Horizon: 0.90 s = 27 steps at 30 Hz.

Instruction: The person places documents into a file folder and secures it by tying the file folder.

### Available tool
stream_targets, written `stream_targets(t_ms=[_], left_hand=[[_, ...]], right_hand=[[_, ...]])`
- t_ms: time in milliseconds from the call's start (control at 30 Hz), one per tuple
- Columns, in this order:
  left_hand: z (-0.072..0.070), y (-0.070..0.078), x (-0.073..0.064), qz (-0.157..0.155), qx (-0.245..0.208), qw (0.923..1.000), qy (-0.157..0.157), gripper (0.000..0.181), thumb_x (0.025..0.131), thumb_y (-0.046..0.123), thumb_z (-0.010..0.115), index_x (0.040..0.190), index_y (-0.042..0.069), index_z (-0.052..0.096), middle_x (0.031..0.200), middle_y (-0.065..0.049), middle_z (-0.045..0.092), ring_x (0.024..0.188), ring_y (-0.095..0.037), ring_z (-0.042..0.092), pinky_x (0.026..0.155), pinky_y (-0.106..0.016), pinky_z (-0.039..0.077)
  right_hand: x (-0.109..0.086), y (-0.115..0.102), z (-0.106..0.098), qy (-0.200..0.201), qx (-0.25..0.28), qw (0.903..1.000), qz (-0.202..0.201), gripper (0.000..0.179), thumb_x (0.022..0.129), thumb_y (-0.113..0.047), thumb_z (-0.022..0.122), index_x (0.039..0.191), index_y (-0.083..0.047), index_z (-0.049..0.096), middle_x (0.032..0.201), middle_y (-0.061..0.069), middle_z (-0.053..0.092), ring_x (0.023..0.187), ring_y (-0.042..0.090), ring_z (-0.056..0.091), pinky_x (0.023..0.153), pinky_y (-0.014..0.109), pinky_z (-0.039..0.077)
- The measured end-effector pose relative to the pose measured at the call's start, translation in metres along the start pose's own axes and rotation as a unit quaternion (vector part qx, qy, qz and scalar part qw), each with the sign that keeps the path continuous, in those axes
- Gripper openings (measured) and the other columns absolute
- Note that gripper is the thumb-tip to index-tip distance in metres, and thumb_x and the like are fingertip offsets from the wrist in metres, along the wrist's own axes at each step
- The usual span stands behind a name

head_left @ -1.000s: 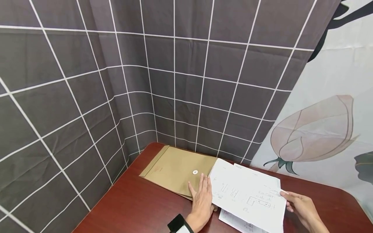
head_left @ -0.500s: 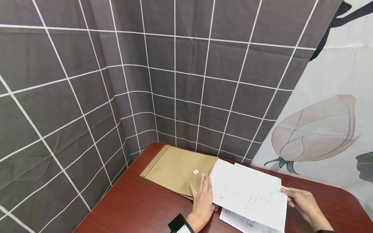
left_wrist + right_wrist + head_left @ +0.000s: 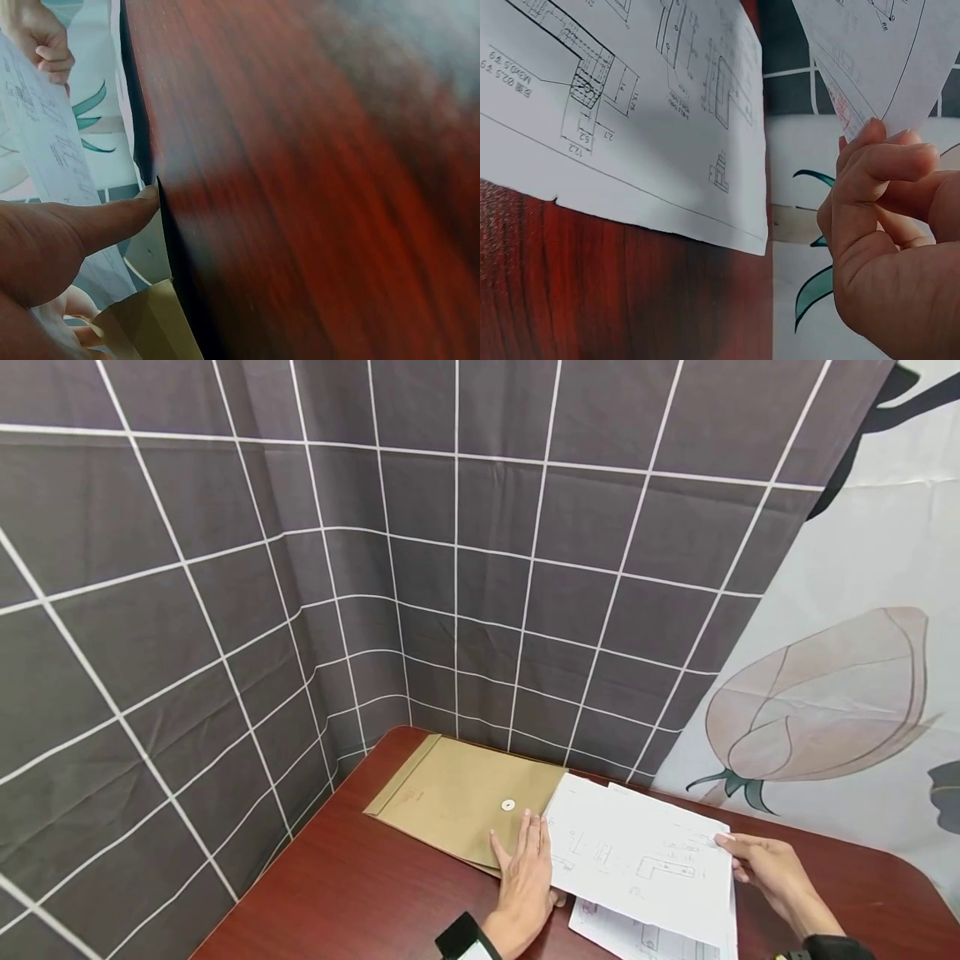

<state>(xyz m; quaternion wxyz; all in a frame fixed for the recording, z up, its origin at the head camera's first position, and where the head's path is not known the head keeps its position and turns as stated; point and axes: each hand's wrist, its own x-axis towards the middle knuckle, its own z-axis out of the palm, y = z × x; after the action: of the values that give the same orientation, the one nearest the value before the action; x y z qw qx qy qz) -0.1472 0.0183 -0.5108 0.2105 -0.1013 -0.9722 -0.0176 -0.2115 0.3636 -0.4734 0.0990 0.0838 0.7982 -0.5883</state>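
Note:
My right hand [image 3: 768,864] pinches the right edge of a white sheet of paper [image 3: 637,852] printed with line drawings, its thumb and fingertips at the sheet's corner in the right wrist view. This sheet is raised above another printed sheet [image 3: 637,931], which lies on the table and shows below it. To the left lies a flat brown paper envelope [image 3: 457,785] with a white round button [image 3: 507,805]. My left hand [image 3: 525,881] rests with mostly straight fingers where the envelope's right end meets the sheets. In the left wrist view its thumb [image 3: 112,223] stretches along an edge.
Everything lies on a red-brown wooden table [image 3: 337,877] with rounded corners. A dark grid-patterned cloth [image 3: 495,610] hangs behind and to the left; a white cloth with a pink flower print [image 3: 817,693] hangs at the right.
My right hand has shifted slightly up and to the left, and the pinched sheet has moved with it. The left hand and the envelope have stayed in place.

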Motion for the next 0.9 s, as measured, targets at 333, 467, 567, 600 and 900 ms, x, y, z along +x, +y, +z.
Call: stream_targets(t_ms=[333, 467, 567, 600, 900], left_hand=[[-0.001, 0.0, 0.0, 0.0, 0.002, 0.9999, -0.015, 0.108, 0.057, 0.041, 0.09, 0.144, -0.001, 0.041, 0.147, -0.013, 0.043, 0.143, -0.025, 0.026, 0.099, -0.072, 0.026], [-0.003, 0.0, -0.001, 0.0, 0.006, 0.9997, -0.025, 0.106, 0.058, 0.041, 0.09, 0.143, -0.001, 0.042, 0.147, -0.012, 0.043, 0.143, -0.024, 0.027, 0.099, -0.072, 0.026], [-0.002, 0.001, -0.001, -0.001, 0.006, 0.9996, -0.028, 0.106, 0.058, 0.041, 0.09, 0.143, 0.0, 0.042, 0.147, -0.011, 0.043, 0.143, -0.024, 0.027, 0.099, -0.072, 0.026], [-0.002, 0.001, -0.001, -0.002, 0.006, 0.9996, -0.028, 0.106, 0.058, 0.041, 0.09, 0.143, 0.0, 0.042, 0.147, -0.011, 0.042, 0.143, -0.024, 0.027, 0.099, -0.072, 0.026], [-0.004, 0.0, -0.001, 0.002, 0.0, 0.9995, -0.03, 0.102, 0.059, 0.038, 0.09, 0.142, 0.0, 0.044, 0.146, -0.012, 0.044, 0.143, -0.024, 0.026, 0.099, -0.072, 0.025]], right_hand=[[0.003, -0.01, 0.007, 0.002, -0.017, 0.9998, -0.008, 0.053, 0.096, -0.026, 0.059, 0.129, 0.014, 0.048, 0.068, -0.001, 0.054, 0.06, 0.011, 0.05, 0.057, 0.028, 0.042], [0.005, -0.013, 0.011, 0.004, -0.02, 0.9997, -0.01, 0.057, 0.096, -0.027, 0.06, 0.132, 0.015, 0.045, 0.069, -0.001, 0.054, 0.061, 0.012, 0.05, 0.057, 0.03, 0.042], [0.008, -0.014, 0.014, 0.006, -0.021, 0.9997, -0.011, 0.055, 0.096, -0.026, 0.06, 0.131, 0.015, 0.046, 0.07, 0.0, 0.054, 0.061, 0.012, 0.051, 0.056, 0.03, 0.042], [0.009, -0.014, 0.015, 0.007, -0.021, 0.9997, -0.013, 0.055, 0.096, -0.025, 0.059, 0.131, 0.015, 0.046, 0.07, 0.0, 0.054, 0.061, 0.012, 0.051, 0.056, 0.03, 0.042], [0.014, -0.02, 0.027, 0.014, -0.031, 0.9991, -0.026, 0.053, 0.095, -0.025, 0.059, 0.129, 0.014, 0.049, 0.069, -0.001, 0.055, 0.06, 0.012, 0.051, 0.055, 0.03, 0.043]])
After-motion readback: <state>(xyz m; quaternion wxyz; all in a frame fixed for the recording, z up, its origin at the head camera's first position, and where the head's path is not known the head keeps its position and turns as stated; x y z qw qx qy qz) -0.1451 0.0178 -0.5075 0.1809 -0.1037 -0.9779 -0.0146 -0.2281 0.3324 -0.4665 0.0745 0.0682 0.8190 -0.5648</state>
